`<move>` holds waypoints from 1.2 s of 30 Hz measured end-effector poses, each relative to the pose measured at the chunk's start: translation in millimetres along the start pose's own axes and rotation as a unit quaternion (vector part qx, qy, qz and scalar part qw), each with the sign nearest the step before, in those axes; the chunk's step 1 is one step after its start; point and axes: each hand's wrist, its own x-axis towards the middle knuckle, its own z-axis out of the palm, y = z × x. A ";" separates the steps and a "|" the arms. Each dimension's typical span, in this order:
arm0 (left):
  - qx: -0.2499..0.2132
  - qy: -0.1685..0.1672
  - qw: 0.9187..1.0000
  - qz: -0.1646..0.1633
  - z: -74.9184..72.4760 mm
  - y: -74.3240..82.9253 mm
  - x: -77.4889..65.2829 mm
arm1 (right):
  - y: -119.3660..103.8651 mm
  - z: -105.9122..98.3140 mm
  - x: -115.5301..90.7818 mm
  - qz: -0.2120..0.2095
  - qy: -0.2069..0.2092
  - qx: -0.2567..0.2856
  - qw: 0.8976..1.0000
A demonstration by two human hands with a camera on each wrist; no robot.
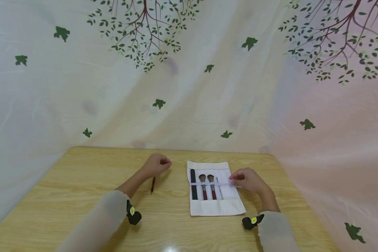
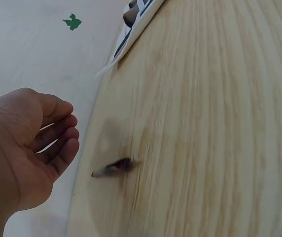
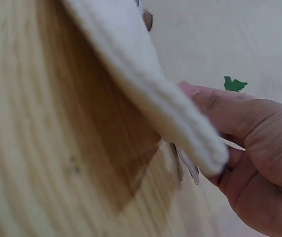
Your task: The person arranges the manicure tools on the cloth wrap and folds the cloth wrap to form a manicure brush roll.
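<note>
A white fabric brush roll (image 1: 217, 208) lies unrolled on the table. Under its white strap (image 1: 220, 184) sit two red-handled brushes (image 1: 212, 190), a dark flat stick (image 1: 193, 184) and a thin pale tool (image 1: 219, 189). My right hand (image 1: 247, 179) pinches the roll's right edge, which the right wrist view shows raised off the wood; some fingertips are hidden behind the cloth. To the left, my left hand (image 1: 157, 165) hovers with fingers loosely bent and nothing in them. Near its wrist lies a small dark brush (image 1: 152, 185), blurred in the left wrist view.
The wooden table (image 1: 97, 168) reaches back to a pale hanging cloth (image 1: 182, 115) printed with leaves and branches. Each sleeve cuff carries a small black camera, one on the left wrist (image 1: 133, 215) and one on the right (image 1: 252, 222).
</note>
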 end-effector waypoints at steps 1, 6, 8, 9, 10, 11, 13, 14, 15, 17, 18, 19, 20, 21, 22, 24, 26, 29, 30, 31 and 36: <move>-0.001 0.001 1.000 0.000 -2.3 -1.4 -3.1 | 0.1 0.8 0.5 -0.001 0.001 0.002 1.000; -0.005 0.016 1.000 -0.025 -12.4 -6.7 -18.1 | 0.5 5.2 2.2 -0.015 0.003 0.014 1.000; -0.008 0.023 0.999 -0.043 -14.8 -9.9 -23.1 | 0.7 7.2 2.3 -0.018 0.001 0.018 1.000; -0.008 0.028 0.998 -0.051 -15.7 -11.6 -25.4 | 0.8 8.0 2.4 -0.019 0.000 0.019 1.000; -0.009 0.032 0.998 -0.058 -16.4 -13.3 -27.6 | 0.8 8.8 2.5 -0.022 -0.001 0.018 1.000; -0.010 0.035 0.997 -0.061 -17.0 -14.9 -29.7 | 0.7 9.5 2.8 -0.026 -0.001 0.016 1.000; -0.008 0.037 0.997 -0.071 -18.0 -16.9 -33.9 | 0.5 10.6 3.3 -0.036 -0.003 0.015 0.999; -0.008 0.037 0.997 -0.075 -18.3 -17.5 -35.9 | 0.4 11.0 3.6 -0.043 -0.003 0.013 0.999; -0.006 0.036 0.996 -0.084 -18.3 -17.8 -37.7 | 0.1 11.4 3.7 -0.049 -0.005 0.013 0.999; -0.010 0.030 0.995 -0.097 -18.2 -17.5 -41.2 | -0.2 12.0 4.2 -0.058 -0.009 0.015 0.998; -0.012 0.027 0.994 -0.107 -18.1 -17.1 -42.8 | -0.2 12.2 4.2 -0.063 -0.012 0.017 0.998; -0.014 0.026 0.993 -0.113 -17.8 -16.6 -44.1 | -0.2 12.4 4.2 -0.065 -0.014 0.019 0.998; -0.017 0.025 0.992 -0.122 -17.5 -15.8 -45.3 | -0.2 12.6 4.1 -0.067 -0.017 0.022 0.997; -0.018 0.025 0.991 -0.129 -17.3 -15.2 -46.4 | -0.2 12.7 3.9 -0.069 -0.018 0.025 0.997; -0.019 0.026 0.991 -0.132 -17.1 -14.3 -47.5 | -0.1 12.8 3.9 -0.071 -0.019 0.026 0.997; -0.015 0.027 0.990 -0.139 -17.0 -12.6 -49.3 | 0.2 13.1 3.5 -0.078 -0.019 0.026 0.996; -0.019 0.024 0.989 -0.147 -17.0 -10.5 -50.4 | 0.4 13.5 3.2 -0.077 -0.017 0.024 0.997; -0.031 0.012 0.986 -0.160 -17.1 -7.5 -50.5 | 0.8 14.1 2.8 -0.071 -0.013 0.021 0.997; -0.034 0.007 0.986 -0.162 -17.2 -7.0 -50.3 | 0.8 14.0 2.8 -0.068 -0.013 0.021 0.997; -0.037 0.005 0.985 -0.167 -17.0 -6.2 -49.8 | 0.8 14.1 2.8 -0.066 -0.013 0.022 0.998; -0.029 0.003 0.984 -0.175 -15.3 -7.6 -47.6 | -0.6 14.5 3.0 -0.055 -0.024 0.031 0.998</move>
